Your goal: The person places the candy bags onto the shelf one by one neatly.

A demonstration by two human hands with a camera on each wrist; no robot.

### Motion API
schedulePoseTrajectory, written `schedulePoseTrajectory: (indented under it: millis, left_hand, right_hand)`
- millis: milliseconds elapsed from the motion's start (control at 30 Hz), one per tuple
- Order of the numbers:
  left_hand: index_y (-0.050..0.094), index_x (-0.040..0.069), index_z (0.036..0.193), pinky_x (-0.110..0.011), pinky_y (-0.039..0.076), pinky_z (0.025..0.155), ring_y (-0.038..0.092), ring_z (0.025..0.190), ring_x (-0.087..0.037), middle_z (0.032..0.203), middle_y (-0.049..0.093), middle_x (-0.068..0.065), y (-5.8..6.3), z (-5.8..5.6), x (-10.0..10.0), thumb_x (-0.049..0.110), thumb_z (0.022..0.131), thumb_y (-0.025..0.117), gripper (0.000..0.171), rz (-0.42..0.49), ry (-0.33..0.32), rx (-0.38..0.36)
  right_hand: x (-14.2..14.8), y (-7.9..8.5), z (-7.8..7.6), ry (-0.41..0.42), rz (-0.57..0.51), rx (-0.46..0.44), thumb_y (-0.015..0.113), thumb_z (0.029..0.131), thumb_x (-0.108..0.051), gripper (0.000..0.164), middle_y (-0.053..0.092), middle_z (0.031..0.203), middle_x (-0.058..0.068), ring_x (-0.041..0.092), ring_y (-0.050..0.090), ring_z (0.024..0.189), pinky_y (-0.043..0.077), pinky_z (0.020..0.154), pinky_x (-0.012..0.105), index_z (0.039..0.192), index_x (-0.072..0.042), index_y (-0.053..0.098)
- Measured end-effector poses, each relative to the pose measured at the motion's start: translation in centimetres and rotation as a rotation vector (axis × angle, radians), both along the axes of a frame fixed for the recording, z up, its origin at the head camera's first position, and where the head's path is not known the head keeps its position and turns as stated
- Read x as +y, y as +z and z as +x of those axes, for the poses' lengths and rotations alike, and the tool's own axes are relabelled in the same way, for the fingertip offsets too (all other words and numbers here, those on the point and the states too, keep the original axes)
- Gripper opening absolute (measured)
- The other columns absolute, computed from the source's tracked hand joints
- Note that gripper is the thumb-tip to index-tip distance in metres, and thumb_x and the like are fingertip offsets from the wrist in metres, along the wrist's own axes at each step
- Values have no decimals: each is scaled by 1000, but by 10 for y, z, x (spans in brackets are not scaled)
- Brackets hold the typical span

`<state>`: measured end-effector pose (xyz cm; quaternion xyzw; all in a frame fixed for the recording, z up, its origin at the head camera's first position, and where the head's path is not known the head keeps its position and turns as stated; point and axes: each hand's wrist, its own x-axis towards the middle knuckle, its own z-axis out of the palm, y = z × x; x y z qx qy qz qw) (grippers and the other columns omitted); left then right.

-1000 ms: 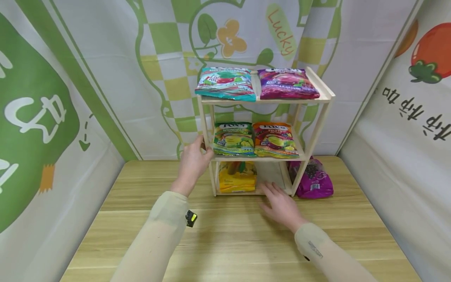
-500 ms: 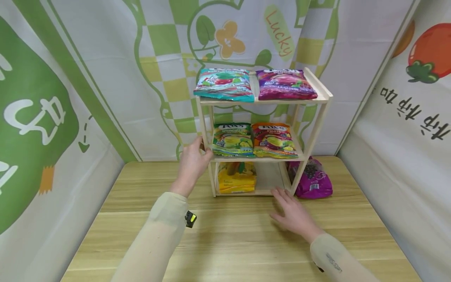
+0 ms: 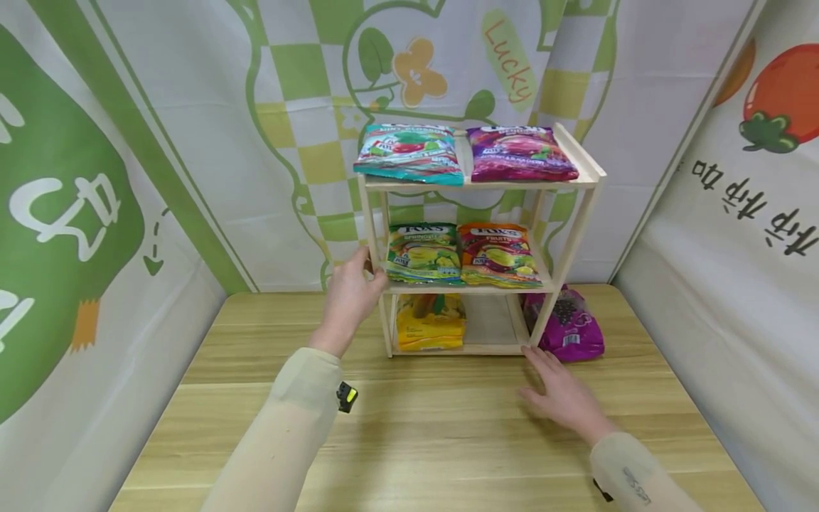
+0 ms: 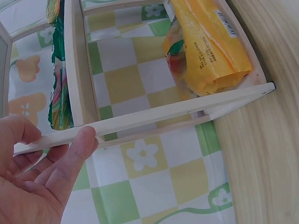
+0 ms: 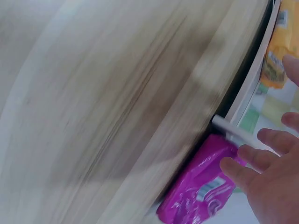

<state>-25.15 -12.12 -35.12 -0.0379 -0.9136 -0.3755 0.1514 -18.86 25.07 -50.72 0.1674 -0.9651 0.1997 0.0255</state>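
Observation:
A three-tier pale wooden rack [image 3: 473, 289] stands on the table. My left hand [image 3: 348, 295] grips its left front post [image 4: 154, 115], thumb on one side and fingers behind, at middle-shelf height. My right hand [image 3: 566, 395] is spread at the foot of the right front post; whether it touches the post I cannot tell. Beside that post, on the table, lies a magenta bag [image 3: 571, 331] with dark fruit printed on it, partly behind the post. On the bottom shelf a yellow bag [image 3: 430, 323] occupies the left half.
Green [image 3: 424, 254] and orange-red [image 3: 499, 256] Fox's candy bags sit on the middle shelf. Teal [image 3: 409, 153] and purple [image 3: 520, 154] candy bags lie on top. Printed cloth [image 3: 294, 128] hangs behind and at both sides of the wooden table [image 3: 409, 441].
My right hand has moved right, from the front of the bottom shelf to the right front post's foot. My left hand keeps its hold on the post.

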Motion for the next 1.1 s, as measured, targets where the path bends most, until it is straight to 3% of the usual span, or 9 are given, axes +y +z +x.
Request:
schedulePoseTrajectory:
  millis: [200,367,600,800,967,1100]
  left_hand:
    - [60,7,116,-27,42,41,49,49,-17,105,72,-14,0,0,1,14,95,58,22,0,4,2]
    - [60,6,118,-27,43,40,49,48,-16,107,72,-15,0,-1,1,14,95,58,24,4,1,-2]
    - [60,5,120,-27,44,41,51,49,-17,106,72,-15,0,0,1,13,95,58,26,14,-4,-2]
    - [60,4,119,-27,44,41,51,49,-17,108,72,-16,0,1,1,12,95,58,26,19,-3,-6]
    - [60,3,121,-27,47,42,56,53,-19,108,72,-16,0,0,1,12,95,58,28,31,-2,-13]
    - [60,4,119,-28,46,43,55,53,-19,107,72,-15,0,0,2,12,95,58,25,28,1,-8]
  right_hand:
    - [15,2,-5,-80,14,5,66,99,-24,61,42,153,30,53,48,132,44,104,67,151,1,45]
    - [26,6,-7,-117,24,2,64,99,-22,58,45,150,32,54,47,132,42,104,69,149,2,46]
    - [44,6,-16,-135,56,11,67,97,-22,67,31,155,38,64,29,138,33,104,77,152,3,39]
    - [53,-2,-25,-128,87,-9,68,96,-27,78,15,163,34,68,13,142,18,109,82,158,-2,29]
    - [51,-1,-32,-112,110,-56,69,95,-32,86,9,166,31,69,7,142,11,109,83,163,-9,20]
    - [45,3,-38,-99,136,-63,71,94,-33,85,11,165,31,70,9,141,13,107,85,162,-13,25]
